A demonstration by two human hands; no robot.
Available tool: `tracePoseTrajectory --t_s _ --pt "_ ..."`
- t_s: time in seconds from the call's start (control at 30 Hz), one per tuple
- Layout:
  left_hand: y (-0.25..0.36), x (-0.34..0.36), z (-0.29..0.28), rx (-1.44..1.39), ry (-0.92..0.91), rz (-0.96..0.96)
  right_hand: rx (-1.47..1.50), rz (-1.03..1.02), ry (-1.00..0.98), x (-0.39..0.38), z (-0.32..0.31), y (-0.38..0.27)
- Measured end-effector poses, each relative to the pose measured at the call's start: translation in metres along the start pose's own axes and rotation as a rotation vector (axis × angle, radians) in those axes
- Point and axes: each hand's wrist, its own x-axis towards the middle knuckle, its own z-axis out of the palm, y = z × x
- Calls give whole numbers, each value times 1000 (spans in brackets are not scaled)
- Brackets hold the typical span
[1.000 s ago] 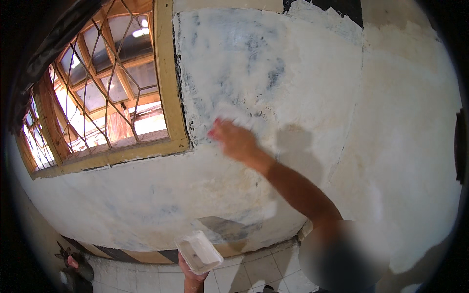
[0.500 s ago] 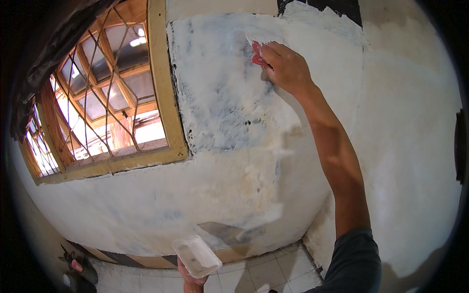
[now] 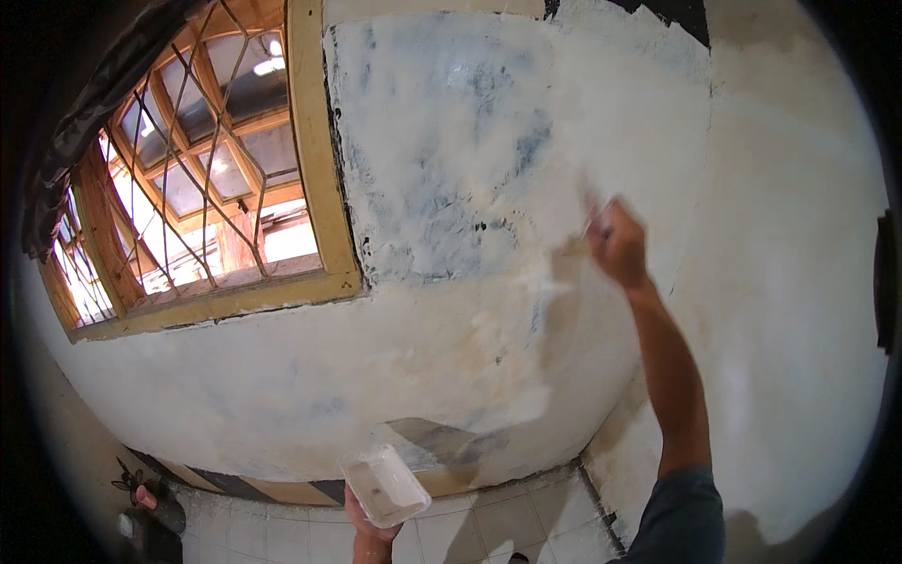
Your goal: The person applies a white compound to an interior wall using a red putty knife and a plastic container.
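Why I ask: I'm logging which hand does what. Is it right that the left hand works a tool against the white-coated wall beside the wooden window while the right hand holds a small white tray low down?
The hands are swapped. In the head view the right hand works the tool against the wall beside the wooden window, and the left hand holds the small white tray low down.
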Motion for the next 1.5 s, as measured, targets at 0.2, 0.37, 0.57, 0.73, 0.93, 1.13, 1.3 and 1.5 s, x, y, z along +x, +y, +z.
tracePoseTrajectory --t_s 0.2,0.37,0.57,0.73,0.93,1.13,1.3,1.5 --pt "-13 1 -5 -1166 136 -468 73 213 195 115 34 0" --pt "-14 -3 -2 -1147 148 -491 165 -452 -35 24 114 -150" --pt "-10 4 -6 -1131 138 -496 225 -292 -8 -39 70 -178" --pt "-21 -1 -11 -1097 116 -489 22 432 217 -11 76 -156" --pt "-17 6 -5 -794 170 -362 159 -92 -98 -48 112 -212" --pt "4 2 -2 -819 135 -354 -38 -308 -659 -88 86 -136" --pt "9 7 4 -1075 224 -480 334 -292 -557 -169 19 -167" --pt "5 14 12 -837 31 -330 977 1199 -299 -199 -8 -247"
